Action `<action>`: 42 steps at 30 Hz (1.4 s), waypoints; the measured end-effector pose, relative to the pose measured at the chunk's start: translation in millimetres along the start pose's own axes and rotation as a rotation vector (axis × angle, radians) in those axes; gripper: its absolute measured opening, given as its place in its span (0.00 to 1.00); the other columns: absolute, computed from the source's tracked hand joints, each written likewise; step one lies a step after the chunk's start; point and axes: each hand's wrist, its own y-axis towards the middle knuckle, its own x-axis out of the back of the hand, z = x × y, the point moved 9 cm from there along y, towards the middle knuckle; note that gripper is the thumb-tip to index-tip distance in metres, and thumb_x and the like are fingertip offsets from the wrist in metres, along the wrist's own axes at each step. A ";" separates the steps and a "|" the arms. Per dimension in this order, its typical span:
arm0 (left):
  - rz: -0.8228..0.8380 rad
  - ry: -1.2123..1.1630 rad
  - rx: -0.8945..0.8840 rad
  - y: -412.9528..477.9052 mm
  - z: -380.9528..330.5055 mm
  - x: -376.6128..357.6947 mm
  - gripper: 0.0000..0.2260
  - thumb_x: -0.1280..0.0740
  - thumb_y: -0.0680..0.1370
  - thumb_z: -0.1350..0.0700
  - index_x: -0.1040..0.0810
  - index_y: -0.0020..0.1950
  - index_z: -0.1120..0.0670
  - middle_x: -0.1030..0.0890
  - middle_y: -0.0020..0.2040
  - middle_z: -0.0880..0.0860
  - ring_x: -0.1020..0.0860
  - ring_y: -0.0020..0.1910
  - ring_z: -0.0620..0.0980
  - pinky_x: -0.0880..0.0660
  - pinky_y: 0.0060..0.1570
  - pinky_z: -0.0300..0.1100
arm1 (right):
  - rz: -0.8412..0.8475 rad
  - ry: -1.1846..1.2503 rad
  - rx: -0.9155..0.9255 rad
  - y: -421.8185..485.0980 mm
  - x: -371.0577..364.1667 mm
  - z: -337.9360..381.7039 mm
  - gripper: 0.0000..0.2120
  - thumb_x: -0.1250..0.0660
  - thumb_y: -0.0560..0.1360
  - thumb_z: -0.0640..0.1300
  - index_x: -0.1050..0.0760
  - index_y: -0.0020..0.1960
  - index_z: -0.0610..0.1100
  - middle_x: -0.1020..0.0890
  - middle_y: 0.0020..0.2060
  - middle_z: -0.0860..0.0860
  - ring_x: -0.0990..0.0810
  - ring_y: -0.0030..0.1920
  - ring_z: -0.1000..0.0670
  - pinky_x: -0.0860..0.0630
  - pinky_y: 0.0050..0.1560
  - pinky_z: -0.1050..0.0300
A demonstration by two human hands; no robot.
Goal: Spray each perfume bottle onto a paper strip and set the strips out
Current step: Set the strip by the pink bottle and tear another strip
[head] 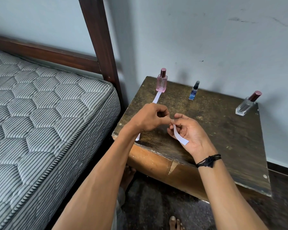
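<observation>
Three perfume bottles stand along the back of a worn wooden table (223, 130): a pink bottle (162, 81) at the left, a small blue bottle (194, 91) in the middle, and a clear bottle with a dark red cap (247, 104) at the right. One white paper strip (157, 97) lies on the table in front of the pink bottle, partly hidden under my left hand (150, 119). Both hands meet above the table's front. My right hand (188, 131) holds another white strip (179, 136) across its palm, and my left fingertips pinch its top end.
A striped quilted mattress (40, 113) on a dark wooden bed frame (98, 39) lies close on the left. A pale wall rises behind the table. Bare feet (175, 223) stand on the dark floor below the table's front edge.
</observation>
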 end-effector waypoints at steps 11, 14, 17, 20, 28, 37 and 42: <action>-0.144 0.092 -0.008 -4.3 -5.1 17.9 0.07 0.30 0.73 0.55 0.23 0.36 0.54 0.24 0.31 0.48 0.30 0.31 0.42 0.31 0.35 0.39 | -0.054 -0.042 0.083 4.0 12.5 10.3 0.10 0.29 0.72 0.28 0.17 0.45 0.41 0.16 0.36 0.43 0.18 0.32 0.50 0.16 0.39 0.53; -0.179 0.046 0.089 -5.7 9.1 26.8 0.08 0.29 0.71 0.59 0.23 0.34 0.60 0.21 0.29 0.52 0.27 0.30 0.42 0.27 0.36 0.41 | -0.046 -0.143 0.104 5.1 11.4 11.7 0.09 0.28 0.73 0.29 0.14 0.48 0.39 0.15 0.38 0.42 0.17 0.34 0.50 0.16 0.40 0.54; -0.246 -0.060 0.218 -6.7 28.1 36.2 0.09 0.29 0.70 0.61 0.27 0.32 0.59 0.16 0.32 0.57 0.20 0.31 0.49 0.20 0.41 0.47 | -0.033 -0.223 0.139 5.3 11.2 16.2 0.07 0.25 0.73 0.31 0.12 0.48 0.38 0.14 0.41 0.41 0.17 0.36 0.50 0.16 0.43 0.55; -0.305 -0.054 0.318 -10.6 47.5 51.1 0.11 0.29 0.70 0.61 0.28 0.31 0.55 0.16 0.31 0.56 0.19 0.31 0.49 0.19 0.41 0.45 | -0.038 -0.283 0.179 5.8 12.6 18.5 0.07 0.26 0.74 0.30 0.13 0.51 0.36 0.13 0.42 0.40 0.16 0.37 0.50 0.16 0.44 0.56; -0.269 0.001 0.452 -28.1 82.9 87.2 0.07 0.30 0.72 0.67 0.24 0.37 0.59 0.16 0.31 0.56 0.18 0.31 0.50 0.21 0.33 0.39 | 0.017 -0.444 0.246 6.9 6.0 17.6 0.09 0.28 0.76 0.28 0.16 0.53 0.36 0.13 0.41 0.41 0.16 0.39 0.49 0.15 0.46 0.56; -0.264 0.044 0.518 -44.1 100.6 107.2 0.06 0.26 0.75 0.66 0.16 0.39 0.58 0.14 0.39 0.62 0.16 0.35 0.49 0.17 0.41 0.39 | 0.017 -0.486 0.253 9.9 7.1 16.3 0.09 0.28 0.76 0.28 0.16 0.54 0.36 0.13 0.42 0.40 0.15 0.41 0.48 0.14 0.50 0.52; -0.360 0.107 0.478 -40.9 96.4 115.1 0.07 0.29 0.78 0.62 0.15 0.41 0.55 0.16 0.34 0.55 0.20 0.34 0.48 0.19 0.46 0.46 | 0.010 -0.483 0.254 10.7 7.4 16.4 0.09 0.29 0.76 0.28 0.16 0.54 0.36 0.13 0.41 0.41 0.15 0.40 0.48 0.14 0.49 0.53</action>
